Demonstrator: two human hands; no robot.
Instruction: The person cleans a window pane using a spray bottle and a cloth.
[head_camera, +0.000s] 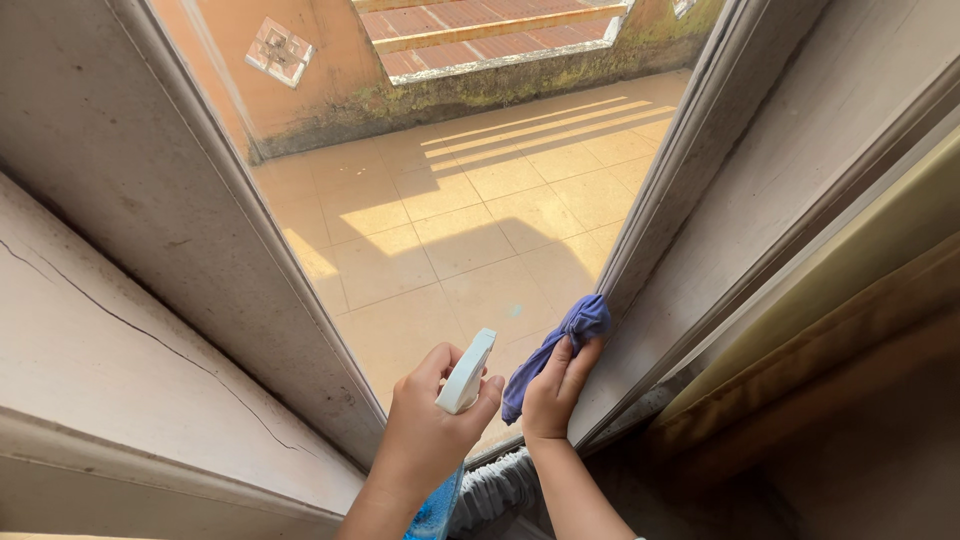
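My left hand (425, 430) grips a spray bottle (466, 374) with a pale white trigger head and a blue body showing below my wrist. Its nozzle points up toward the window glass (470, 230). My right hand (555, 390) holds a blue-purple cloth (570, 330) and presses it against the lower right corner of the glass, right beside the white window frame (660, 210). The two hands are close together at the bottom of the pane.
A thick, grimy white frame (200, 260) borders the glass on the left, with a cracked wall surface (100, 330) further left. Through the glass lies a sunlit tiled terrace (520, 170). A tan curtain (860, 330) hangs at right. Grey gathered fabric (495, 490) sits below my hands.
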